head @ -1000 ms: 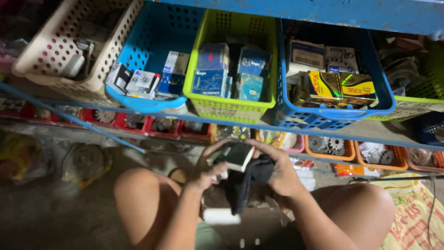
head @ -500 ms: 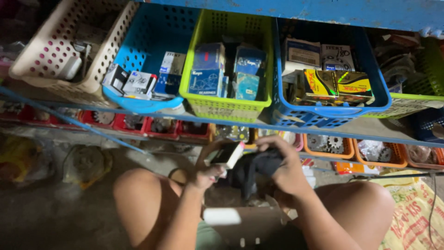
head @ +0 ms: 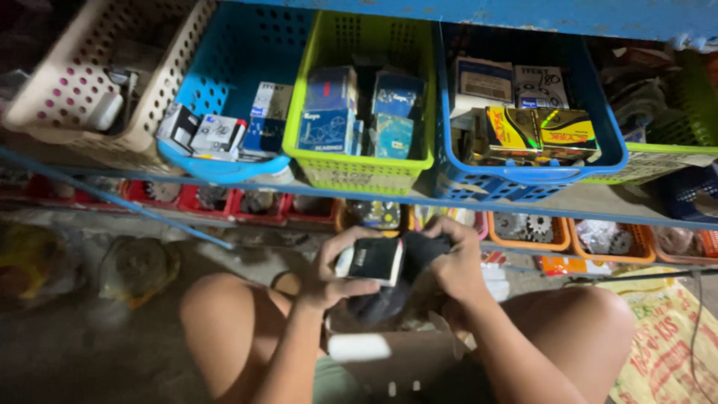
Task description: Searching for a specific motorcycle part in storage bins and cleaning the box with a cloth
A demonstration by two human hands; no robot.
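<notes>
two hands meet over the lap, between the bare knees. the left hand (head: 329, 273) has its grip clamped on a small dark box (head: 372, 259) with a pale edge, thumb over its near side. the right hand (head: 454, 263) is closed on a black cloth (head: 404, 277) that bunches under and beside the box, touching it. below them sits an open cardboard carton (head: 389, 355). just beyond the hands runs a low row of orange trays (head: 557, 243) holding gears. above, on a shelf (head: 523, 206), stand a green basket (head: 366, 168) and two blue baskets (head: 224, 161) filled with small boxes, with a beige basket (head: 75, 97) at far left.
</notes>
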